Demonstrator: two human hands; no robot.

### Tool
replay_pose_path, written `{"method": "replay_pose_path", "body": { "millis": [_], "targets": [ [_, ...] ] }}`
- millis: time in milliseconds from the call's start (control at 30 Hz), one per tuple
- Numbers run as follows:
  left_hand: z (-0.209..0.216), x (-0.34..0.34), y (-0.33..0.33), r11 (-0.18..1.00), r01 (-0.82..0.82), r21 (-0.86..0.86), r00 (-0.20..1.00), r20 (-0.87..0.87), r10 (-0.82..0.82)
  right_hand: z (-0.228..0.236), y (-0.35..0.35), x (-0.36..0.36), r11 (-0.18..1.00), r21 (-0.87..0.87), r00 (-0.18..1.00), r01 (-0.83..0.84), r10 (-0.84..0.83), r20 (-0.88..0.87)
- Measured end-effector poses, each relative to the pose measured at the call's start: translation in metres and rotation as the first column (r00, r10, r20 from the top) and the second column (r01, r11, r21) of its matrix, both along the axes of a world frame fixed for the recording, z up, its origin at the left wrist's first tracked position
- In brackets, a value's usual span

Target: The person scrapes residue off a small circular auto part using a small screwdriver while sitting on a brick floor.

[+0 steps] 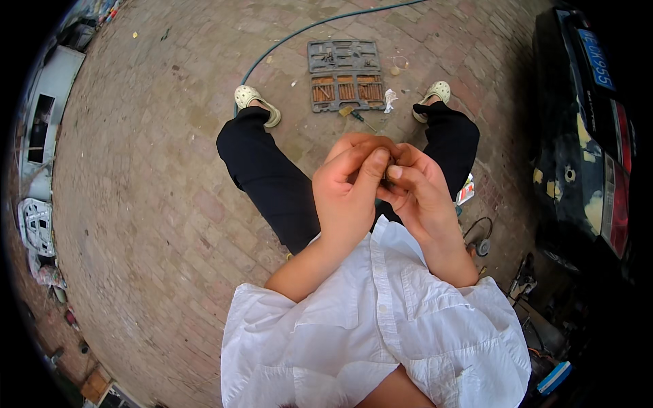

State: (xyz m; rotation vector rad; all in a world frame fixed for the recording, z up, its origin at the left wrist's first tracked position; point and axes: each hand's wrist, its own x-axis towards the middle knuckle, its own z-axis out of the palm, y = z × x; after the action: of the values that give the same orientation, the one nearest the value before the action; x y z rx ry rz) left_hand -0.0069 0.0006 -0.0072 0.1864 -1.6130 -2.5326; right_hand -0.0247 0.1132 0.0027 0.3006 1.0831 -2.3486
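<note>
My left hand [347,180] and my right hand [425,190] meet in front of my lap, thumbs and fingertips pressed together. Between them is something small and dark, mostly hidden by the fingers, whose kind I cannot make out. Beyond my hands, on the brick ground between my feet, lies an open grey tool case [343,61]. Several rusty brown rod-shaped pieces [347,90] fill the compartments of its near half. A screwdriver [356,116] rests at the case's near edge, beside a crumpled white tissue [390,100].
A dark car [583,156] with patches of filler stands at the right. A green hose [292,35] curves across the ground behind my left foot. Metal panels [58,115] line the left side. Cables and a blue box [554,378] lie at the lower right.
</note>
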Motion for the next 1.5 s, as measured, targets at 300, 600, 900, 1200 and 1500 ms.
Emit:
{"method": "replay_pose_path", "body": {
  "millis": [300,600,900,1200,1500],
  "targets": [
    [-0.002,-0.001,0.002,0.996,-0.038,-0.086,0.999,-0.02,0.036,-0.011,0.003,0.006,0.997,-0.07,0.999,0.043,-0.045,-0.024],
    [-0.009,-0.003,0.002,0.968,0.06,0.245,0.998,0.018,-0.066,-0.009,-0.002,0.006,0.986,-0.122,0.993,0.111,-0.105,0.053],
    [-0.008,-0.004,0.001,0.967,0.057,0.25,0.998,0.004,-0.059,-0.009,-0.003,0.007,0.983,-0.135,0.992,0.127,-0.125,0.024],
    [-0.004,-0.004,0.0,0.992,0.036,0.123,0.999,0.009,-0.037,-0.011,0.001,0.004,0.993,-0.11,0.999,0.042,-0.045,-0.021],
    [-0.005,-0.003,0.0,0.999,0.026,0.044,1.0,0.007,-0.027,-0.008,0.001,0.002,0.995,-0.093,1.0,0.028,-0.028,0.001]
  ]
}}
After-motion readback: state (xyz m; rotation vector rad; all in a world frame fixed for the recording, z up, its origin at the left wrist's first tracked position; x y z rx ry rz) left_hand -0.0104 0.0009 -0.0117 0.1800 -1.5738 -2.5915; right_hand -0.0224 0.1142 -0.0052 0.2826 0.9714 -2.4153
